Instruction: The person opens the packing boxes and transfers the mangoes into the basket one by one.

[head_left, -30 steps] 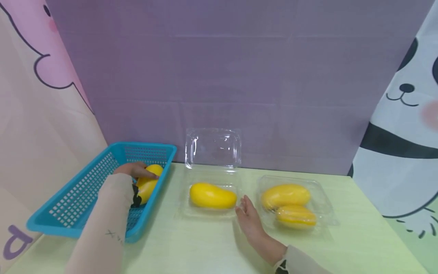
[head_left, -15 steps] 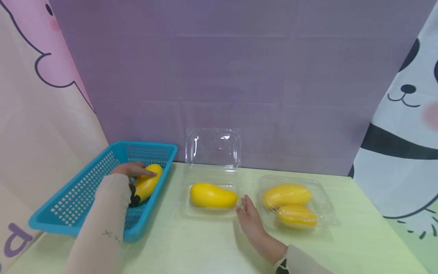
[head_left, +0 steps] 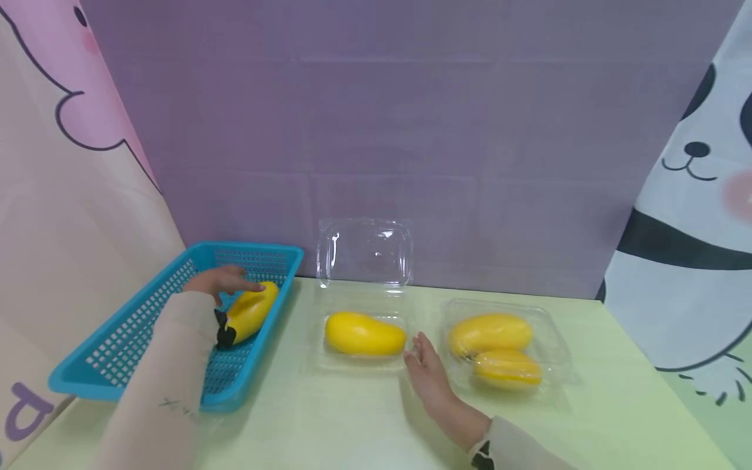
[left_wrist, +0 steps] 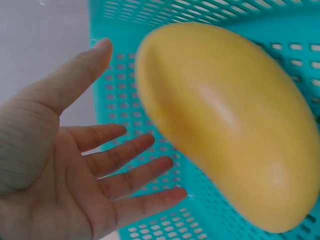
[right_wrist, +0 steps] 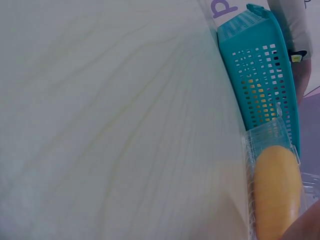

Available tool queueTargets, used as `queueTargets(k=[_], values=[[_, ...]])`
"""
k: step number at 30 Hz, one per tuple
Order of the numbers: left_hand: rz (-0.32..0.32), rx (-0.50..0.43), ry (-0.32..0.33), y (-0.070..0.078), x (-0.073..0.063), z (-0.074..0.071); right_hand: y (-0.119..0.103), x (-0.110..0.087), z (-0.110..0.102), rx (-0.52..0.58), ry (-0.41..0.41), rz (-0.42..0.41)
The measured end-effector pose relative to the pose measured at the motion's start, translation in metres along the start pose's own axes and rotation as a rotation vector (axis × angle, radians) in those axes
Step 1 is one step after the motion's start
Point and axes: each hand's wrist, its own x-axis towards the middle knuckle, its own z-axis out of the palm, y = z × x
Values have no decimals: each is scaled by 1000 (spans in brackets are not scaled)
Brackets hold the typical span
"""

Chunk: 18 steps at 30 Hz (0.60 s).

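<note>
My left hand (head_left: 220, 281) hovers inside the blue basket (head_left: 88, 390), above a yellow mango (head_left: 254, 310) lying along the basket's right wall. In the left wrist view its fingers spread straight, with a gap between them and the mango (left_wrist: 225, 120). My right hand (head_left: 435, 385) has its fingers extended at the right edge of an open clear plastic clamshell (head_left: 365, 251), whose lid stands up at the back. One mango (head_left: 364, 334) lies in that clamshell. The right wrist view catches only a corner of the right hand (right_wrist: 305, 225), next to this mango.
To the right sits another clear clamshell (head_left: 552, 339), lid down, with two mangoes (head_left: 490, 334) inside. All of it stands on a pale green table (head_left: 329, 418). A purple backdrop (head_left: 376, 130) rises behind, and printed cloths hang at both sides.
My left hand has eased off the mango in the basket, shifting slightly left and up with its fingers loosening. The right hand and both clamshells have stayed in place.
</note>
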Motion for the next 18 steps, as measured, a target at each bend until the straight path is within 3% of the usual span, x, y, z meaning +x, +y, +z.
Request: queueTargets(k=[5,12,18], values=[[22,34,50,10,-2,-7,1,3,1,-22,18,9],[107,187,121,30,-8,-11,1,2,2,-11,7,14],[210,182,125,50,-16,-12,-1,1,2,-6,4,6]])
